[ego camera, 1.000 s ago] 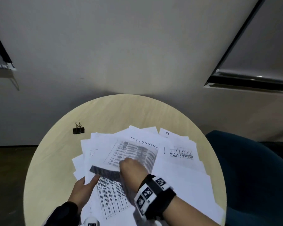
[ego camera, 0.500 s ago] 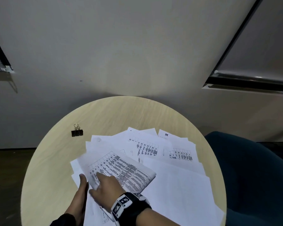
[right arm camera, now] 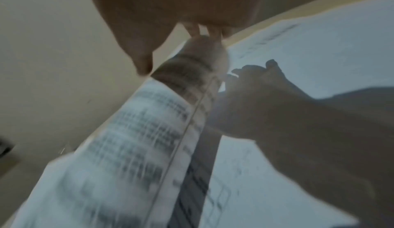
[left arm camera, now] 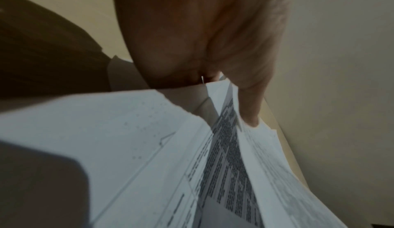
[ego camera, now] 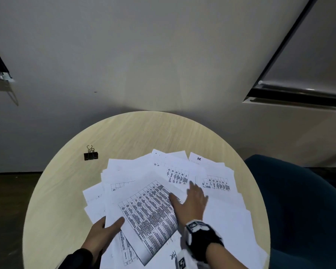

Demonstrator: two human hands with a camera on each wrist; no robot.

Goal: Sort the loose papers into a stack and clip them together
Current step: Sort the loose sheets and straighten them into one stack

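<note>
- head view: your left hand (ego camera: 103, 232) grips the near-left edge of the printed sheet (ego camera: 149, 210), thumb on top, fingers underneath.
- head view: your right hand (ego camera: 190, 200) lies flat, fingers straight, pressing the loose papers (ego camera: 221, 220) fanned across the round, pale wood-grain desk (ego camera: 140, 133).
- head view only: the black binder clip (ego camera: 91, 154), wire loops raised, sits on the desk well apart from the papers, far left.
- left wrist view: the thumb pins thin, curling sheets; table print is dense.
- right wrist view: blurred; the fingers cast a shadow on white paper.
</note>
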